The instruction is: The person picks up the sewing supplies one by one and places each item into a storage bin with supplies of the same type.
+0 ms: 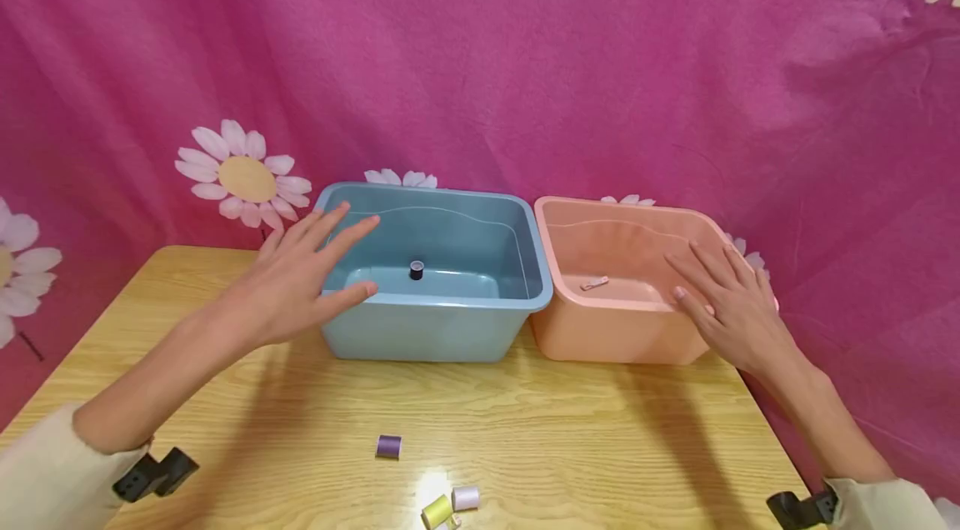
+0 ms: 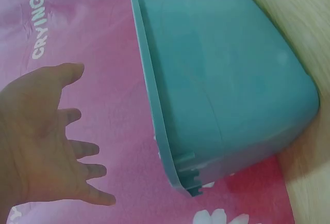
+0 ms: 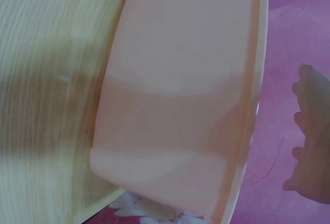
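Note:
My left hand point(image 1: 300, 280) hovers with spread fingers by the left end of the blue bin point(image 1: 435, 330). Inside that bin stands a dark thread spool point(image 1: 416, 270). Over the right end of the pink bin point(image 1: 615, 334), my right hand point(image 1: 731, 309) has its fingers extended. A small pale clip-like item point(image 1: 595, 283) lies on the pink bin's floor. Each wrist view shows a bare hand, the left hand point(image 2: 46, 141) and the right hand point(image 3: 314, 136), apart from the bin wall and holding nothing.
On the wooden table point(image 1: 562, 438) nearer me lie a purple thread spool point(image 1: 388, 447), a white spool point(image 1: 466, 498) and a yellow spool point(image 1: 437, 512). A small pale item point(image 1: 454, 522) sits beside them, partly cut off. A pink flowered curtain point(image 1: 480, 55) hangs behind the bins.

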`<state>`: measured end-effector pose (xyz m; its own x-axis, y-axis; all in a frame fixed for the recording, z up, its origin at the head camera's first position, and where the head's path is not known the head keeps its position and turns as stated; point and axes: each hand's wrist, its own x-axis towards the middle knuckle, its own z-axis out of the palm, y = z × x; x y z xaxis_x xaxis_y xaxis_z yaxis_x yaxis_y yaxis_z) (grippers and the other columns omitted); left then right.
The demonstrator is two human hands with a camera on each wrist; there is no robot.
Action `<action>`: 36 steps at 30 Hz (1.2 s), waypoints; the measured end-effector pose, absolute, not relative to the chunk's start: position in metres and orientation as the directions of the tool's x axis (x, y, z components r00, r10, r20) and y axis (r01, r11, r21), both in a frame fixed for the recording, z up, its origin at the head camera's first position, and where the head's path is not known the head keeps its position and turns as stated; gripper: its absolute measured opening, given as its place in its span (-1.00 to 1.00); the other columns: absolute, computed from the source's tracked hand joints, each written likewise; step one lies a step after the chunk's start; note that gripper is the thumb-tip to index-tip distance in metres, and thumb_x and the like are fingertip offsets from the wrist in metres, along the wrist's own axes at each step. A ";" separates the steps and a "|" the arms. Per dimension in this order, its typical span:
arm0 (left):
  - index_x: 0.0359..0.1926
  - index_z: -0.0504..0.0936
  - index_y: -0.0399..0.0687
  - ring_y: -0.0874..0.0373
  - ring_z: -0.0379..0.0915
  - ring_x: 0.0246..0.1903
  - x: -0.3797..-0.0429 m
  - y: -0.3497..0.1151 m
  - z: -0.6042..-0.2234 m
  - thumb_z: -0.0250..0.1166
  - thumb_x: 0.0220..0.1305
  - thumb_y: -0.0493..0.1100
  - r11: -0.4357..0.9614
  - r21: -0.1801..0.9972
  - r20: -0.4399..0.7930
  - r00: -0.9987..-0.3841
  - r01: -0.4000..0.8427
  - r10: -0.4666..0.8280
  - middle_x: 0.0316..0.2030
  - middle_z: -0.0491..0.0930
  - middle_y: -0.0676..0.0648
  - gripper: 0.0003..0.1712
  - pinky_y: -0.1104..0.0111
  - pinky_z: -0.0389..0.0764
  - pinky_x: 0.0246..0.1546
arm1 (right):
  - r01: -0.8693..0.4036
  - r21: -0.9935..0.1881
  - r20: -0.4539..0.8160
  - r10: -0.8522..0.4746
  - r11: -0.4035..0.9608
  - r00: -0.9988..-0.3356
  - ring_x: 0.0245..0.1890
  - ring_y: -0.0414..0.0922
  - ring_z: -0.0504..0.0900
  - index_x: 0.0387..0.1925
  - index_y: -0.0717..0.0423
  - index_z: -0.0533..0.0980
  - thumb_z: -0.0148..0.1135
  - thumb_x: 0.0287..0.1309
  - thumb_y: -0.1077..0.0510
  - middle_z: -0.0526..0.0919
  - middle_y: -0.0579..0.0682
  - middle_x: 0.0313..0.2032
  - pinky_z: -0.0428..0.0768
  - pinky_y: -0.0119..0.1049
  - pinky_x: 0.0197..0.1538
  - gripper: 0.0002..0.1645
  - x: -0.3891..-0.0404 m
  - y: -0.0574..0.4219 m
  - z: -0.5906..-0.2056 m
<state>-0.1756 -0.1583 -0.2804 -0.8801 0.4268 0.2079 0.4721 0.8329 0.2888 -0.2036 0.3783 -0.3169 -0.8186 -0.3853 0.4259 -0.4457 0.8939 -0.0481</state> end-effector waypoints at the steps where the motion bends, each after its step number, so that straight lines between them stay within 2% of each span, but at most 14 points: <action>1: 0.59 0.02 0.16 -0.39 -0.20 0.45 -0.174 -0.158 -0.281 0.22 0.34 0.25 0.829 0.291 0.213 -0.877 0.477 0.430 0.53 -0.10 -0.28 -0.06 -0.45 -0.16 0.26 | -0.441 -0.046 0.423 -0.382 0.896 -0.822 0.46 0.31 -0.03 0.42 -0.11 0.36 0.10 0.44 -0.02 0.18 0.11 0.48 -0.12 0.54 0.25 -0.43 -0.204 0.380 -0.318; 5: 0.56 0.10 0.11 -0.35 -0.11 0.45 -0.170 -0.154 -0.284 0.29 0.32 0.18 0.804 0.293 0.263 -0.852 0.518 0.453 0.51 0.00 -0.26 -0.09 -0.41 -0.07 0.27 | -0.425 -0.040 0.416 -0.372 0.904 -0.830 0.46 0.30 -0.01 0.44 -0.13 0.33 0.08 0.45 -0.03 0.20 0.13 0.47 -0.06 0.53 0.23 -0.42 -0.203 0.387 -0.321; 10: 0.49 0.27 0.00 -0.27 0.09 0.39 -0.164 -0.152 -0.288 0.40 0.27 0.03 0.753 0.286 0.368 -0.794 0.592 0.484 0.43 0.19 -0.26 -0.15 -0.30 0.17 0.26 | -0.412 -0.030 0.398 -0.368 0.910 -0.840 0.47 0.28 -0.02 0.49 -0.16 0.25 0.06 0.46 -0.03 0.22 0.17 0.45 -0.02 0.55 0.19 -0.37 -0.204 0.392 -0.322; 16: 0.45 0.34 0.02 -0.20 0.25 0.32 -0.155 -0.149 -0.292 0.42 0.26 -0.01 0.724 0.342 0.402 -0.790 0.599 0.463 0.38 0.30 -0.21 -0.22 -0.23 0.47 0.07 | -0.421 -0.017 0.396 -0.380 0.907 -0.836 0.47 0.24 -0.01 0.48 -0.14 0.28 0.03 0.48 -0.03 0.27 0.22 0.42 0.06 0.52 0.15 -0.40 -0.205 0.400 -0.328; 19: 0.41 0.38 0.02 -0.13 0.31 0.28 -0.150 -0.146 -0.296 0.42 0.27 -0.05 0.685 0.423 0.392 -0.802 0.593 0.452 0.33 0.37 -0.15 -0.27 -0.15 0.53 0.05 | -0.480 0.004 0.424 -0.436 0.877 -0.794 0.47 0.21 0.07 0.43 0.00 0.35 0.03 0.48 0.00 0.33 0.28 0.37 0.06 0.35 0.32 -0.44 -0.207 0.404 -0.331; 21: 0.39 0.40 0.03 -0.08 0.34 0.26 -0.147 -0.145 -0.298 0.43 0.27 -0.07 0.657 0.482 0.377 -0.814 0.580 0.442 0.30 0.41 -0.11 -0.30 -0.11 0.53 0.07 | -0.518 0.009 0.435 -0.469 0.856 -0.768 0.47 0.17 0.10 0.41 0.07 0.37 0.04 0.48 0.02 0.34 0.32 0.35 0.03 0.17 0.42 -0.45 -0.208 0.407 -0.333; 23: 0.37 0.42 0.02 -0.05 0.38 0.23 -0.144 -0.144 -0.300 0.44 0.26 -0.11 0.626 0.532 0.365 -0.822 0.569 0.437 0.27 0.46 -0.07 -0.32 -0.06 0.55 0.06 | -0.542 -0.002 0.436 -0.487 0.840 -0.757 0.45 0.19 0.14 0.40 0.10 0.37 0.07 0.47 0.06 0.34 0.34 0.34 0.00 0.03 0.47 -0.45 -0.209 0.409 -0.335; 28: 0.34 0.46 -0.01 -0.04 0.41 0.21 -0.140 -0.142 -0.305 0.46 0.23 -0.16 0.591 0.570 0.373 -0.821 0.571 0.432 0.22 0.51 -0.05 -0.33 -0.05 0.55 0.06 | -0.528 -0.054 0.423 -0.459 0.848 -0.781 0.42 0.22 0.18 0.43 0.01 0.35 0.12 0.44 0.09 0.32 0.29 0.37 0.08 0.09 0.44 -0.42 -0.207 0.411 -0.339; 34: 0.30 0.49 -0.02 0.01 0.43 0.19 -0.138 -0.141 -0.312 0.48 0.20 -0.21 0.558 0.569 0.405 -0.796 0.604 0.449 0.19 0.53 -0.02 -0.35 0.01 0.56 0.07 | -0.525 -0.046 0.439 -0.455 0.850 -0.775 0.43 0.07 0.21 0.39 0.02 0.40 0.17 0.40 0.10 0.39 0.28 0.33 0.13 0.02 0.43 -0.43 -0.206 0.415 -0.341; 36: 0.30 0.49 -0.04 0.02 0.44 0.17 -0.137 -0.140 -0.315 0.48 0.19 -0.22 0.550 0.573 0.406 -0.793 0.608 0.455 0.18 0.54 -0.01 -0.35 0.05 0.58 0.05 | -0.526 -0.041 0.442 -0.456 0.850 -0.772 0.43 0.07 0.22 0.39 0.02 0.41 0.18 0.39 0.11 0.40 0.30 0.32 0.12 0.02 0.44 -0.43 -0.206 0.417 -0.342</action>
<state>-0.1371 -0.1399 -0.3151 -0.7928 0.4547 0.4059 0.6083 0.5497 0.5725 -0.2063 0.4174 -0.3419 -0.7723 -0.4560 0.4423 -0.5255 0.8498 -0.0414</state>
